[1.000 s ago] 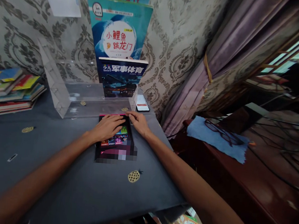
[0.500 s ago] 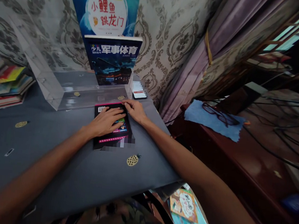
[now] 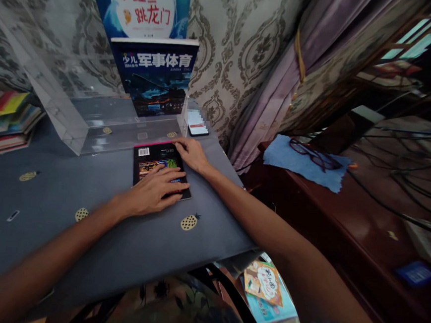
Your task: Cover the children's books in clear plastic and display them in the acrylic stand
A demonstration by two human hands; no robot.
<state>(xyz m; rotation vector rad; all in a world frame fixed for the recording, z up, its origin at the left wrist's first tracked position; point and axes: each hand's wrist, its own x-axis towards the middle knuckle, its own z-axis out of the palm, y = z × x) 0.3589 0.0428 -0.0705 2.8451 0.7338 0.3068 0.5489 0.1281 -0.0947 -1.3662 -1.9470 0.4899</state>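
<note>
A thin black book (image 3: pixel 160 152) lies flat on the grey cloth, a barcode at its upper left, small colour pictures lower down and a pink strip along its far edge. My left hand (image 3: pixel 157 187) rests flat across its lower half, fingers spread, covering part of the pictures. At the far right corner, my right hand (image 3: pixel 192 155) has its thumb and fingertips closed on the book's edge. Just beyond stands a clear plastic stand (image 3: pixel 74 135). A dark blue book (image 3: pixel 156 87) is propped upright in it, before a taller teal book (image 3: pixel 180 9).
A phone (image 3: pixel 198 124) lies right of the stand. Stacked books (image 3: pixel 5 130) occupy the table's left side. On a brown desk at right are glasses (image 3: pixel 313 156), a blue cloth (image 3: pixel 283 159) and loose cables. More books (image 3: pixel 265 285) lie below the table's right edge.
My left hand has slid down the black book toward me, uncovering its barcode and upper pictures. My right hand stays at the far corner. The view has shifted slightly.
</note>
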